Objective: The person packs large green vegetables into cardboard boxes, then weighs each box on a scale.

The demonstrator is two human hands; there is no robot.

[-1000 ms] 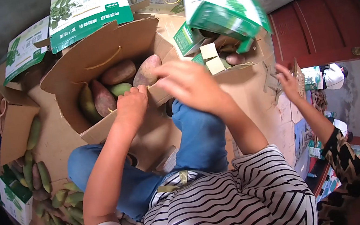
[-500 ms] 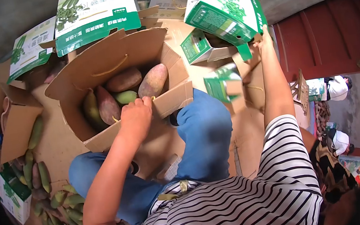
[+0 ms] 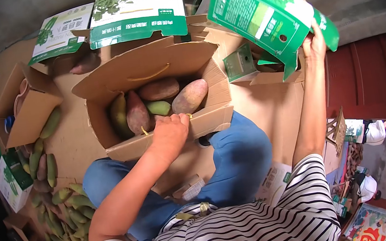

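Note:
In front of me stands an open cardboard box [image 3: 162, 54] with several red and green radishes [image 3: 190, 96] inside. My left hand [image 3: 172, 133] is closed over its near wall, beside the ends of a yellow cord handle [image 3: 144, 130]. Raised at the far right, my right hand [image 3: 314, 46] grips the edge of a green and white printed carton [image 3: 263, 21], which is tilted, with a flap hanging down. The right fingertips are partly hidden behind it. Beneath that carton sits another open green and white carton [image 3: 240, 62].
More printed cartons [image 3: 135, 11] line the back wall. At left are a cardboard box with pinkish contents [image 3: 34, 107] and a heap of green radishes [image 3: 67, 236]. A printed panel [image 3: 273, 183] lies by my right knee. Two people [image 3: 376, 133] are at far right.
My right hand has lifted and turned the printed carton. A blurred green and white piece beside my right knee is gone from there; a printed panel now shows nearer me. My left hand keeps its hold.

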